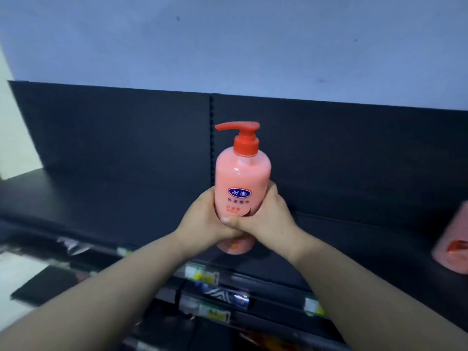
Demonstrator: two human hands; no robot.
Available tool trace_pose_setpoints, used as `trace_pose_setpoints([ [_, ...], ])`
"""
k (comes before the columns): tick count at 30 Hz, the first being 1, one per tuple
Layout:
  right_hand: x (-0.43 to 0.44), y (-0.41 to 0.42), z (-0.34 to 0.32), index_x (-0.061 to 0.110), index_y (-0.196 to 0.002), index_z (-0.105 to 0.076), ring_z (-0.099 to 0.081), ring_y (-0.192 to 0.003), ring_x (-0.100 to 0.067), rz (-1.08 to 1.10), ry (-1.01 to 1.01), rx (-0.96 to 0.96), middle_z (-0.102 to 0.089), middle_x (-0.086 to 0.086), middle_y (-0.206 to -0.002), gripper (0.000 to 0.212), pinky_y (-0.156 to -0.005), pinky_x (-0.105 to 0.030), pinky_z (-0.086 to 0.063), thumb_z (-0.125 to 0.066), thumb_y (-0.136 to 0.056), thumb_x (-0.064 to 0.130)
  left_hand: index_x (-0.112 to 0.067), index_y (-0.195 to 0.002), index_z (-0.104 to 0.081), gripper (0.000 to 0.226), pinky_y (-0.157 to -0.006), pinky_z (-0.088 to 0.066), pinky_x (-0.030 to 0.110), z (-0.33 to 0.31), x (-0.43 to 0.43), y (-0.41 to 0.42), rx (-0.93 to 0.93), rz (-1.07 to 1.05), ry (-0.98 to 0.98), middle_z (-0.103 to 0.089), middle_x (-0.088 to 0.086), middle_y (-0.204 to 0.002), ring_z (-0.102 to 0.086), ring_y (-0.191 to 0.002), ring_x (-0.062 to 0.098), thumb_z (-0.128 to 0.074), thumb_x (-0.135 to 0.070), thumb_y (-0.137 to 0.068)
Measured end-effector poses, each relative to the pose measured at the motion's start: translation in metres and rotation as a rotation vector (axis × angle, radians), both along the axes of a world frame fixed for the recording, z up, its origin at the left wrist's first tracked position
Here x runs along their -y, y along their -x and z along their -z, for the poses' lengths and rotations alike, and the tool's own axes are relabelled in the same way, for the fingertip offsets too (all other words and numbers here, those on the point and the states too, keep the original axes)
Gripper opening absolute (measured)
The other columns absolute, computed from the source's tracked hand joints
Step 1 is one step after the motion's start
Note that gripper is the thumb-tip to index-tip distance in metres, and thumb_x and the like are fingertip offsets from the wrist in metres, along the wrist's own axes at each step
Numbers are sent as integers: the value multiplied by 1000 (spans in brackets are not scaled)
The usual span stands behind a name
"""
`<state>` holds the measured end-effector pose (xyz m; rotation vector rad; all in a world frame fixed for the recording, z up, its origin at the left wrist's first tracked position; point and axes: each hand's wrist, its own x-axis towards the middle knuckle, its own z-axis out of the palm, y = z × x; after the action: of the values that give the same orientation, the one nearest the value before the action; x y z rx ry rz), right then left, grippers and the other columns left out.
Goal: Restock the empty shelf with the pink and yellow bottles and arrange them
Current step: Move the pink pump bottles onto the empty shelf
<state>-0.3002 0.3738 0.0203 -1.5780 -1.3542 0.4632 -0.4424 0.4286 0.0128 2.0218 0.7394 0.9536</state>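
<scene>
1. Two hands on one thing: grips the pink pump bottle (241,178) with the left hand (205,219) on its left flank and the right hand (271,216) on its right flank.
2. Curls the fingers of both hands round the lower body of the bottle and sets the thumbs together on the front, just under the blue oval label.
3. Holds it upright, with the red pump head (240,134) on top and its nozzle pointing left.
4. Sits in mid-view over the front part of the dark top shelf (126,198), in front of the slotted upright post (211,138). Cannot tell whether the base touches the shelf board or hangs just above it.
5. Shows a second pink bottle (453,239) on the same shelf at the far right, well apart from the held one, blurred and cut by the frame edge. Cannot tell its pose.
6. Carries price tags (202,273) along the rail under the shelf's front edge, with blurred packaged goods on the lower shelves beneath.
7. Backs onto a dark back panel (126,127), with a pale wall (228,46) above it.
</scene>
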Motion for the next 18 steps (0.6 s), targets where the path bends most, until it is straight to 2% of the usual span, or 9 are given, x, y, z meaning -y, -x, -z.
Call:
trace_pose_setpoints([
  [2,-26,31,5,25,-120,-38,-58,-103,-9,-55,17,8,-56,13,-110,93,-89,-34,-51,-90,-45,36,-28,-99,-62,47,-77,-56,32,5,-15,34,-13,-79,3,-72,-10,-94,-68,-87,4,-86,-17,-60],
  [6,-64,69,11,23,-125,-37,-53,-96,-7,-164,69,30,-50,19,-98,94,-83,-27,-46,-91,-48,34,-31,-97,-60,48,-76,-55,32,16,-36,75,-38,-223,8,-71,-12,-93,-67,-84,2,-85,-24,-56],
  [13,-123,88,19,20,-128,-36,-58,-103,-14,-272,103,59,-57,6,-113,99,-87,-36,-52,-90,-47,38,-31,-96,-59,50,-75,-54,25,24,-78,96,-49,-333,17,-71,-15,-93,-67,-84,2,-83,-23,-52],
  [18,-163,79,18,20,-127,-37,-56,-99,-10,-299,105,42,-55,8,-110,97,-83,-27,-48,-90,-47,35,-30,-99,-59,54,-74,-53,22,25,-116,88,-51,-366,34,-71,-14,-94,-67,-86,0,-86,-21,-53],
])
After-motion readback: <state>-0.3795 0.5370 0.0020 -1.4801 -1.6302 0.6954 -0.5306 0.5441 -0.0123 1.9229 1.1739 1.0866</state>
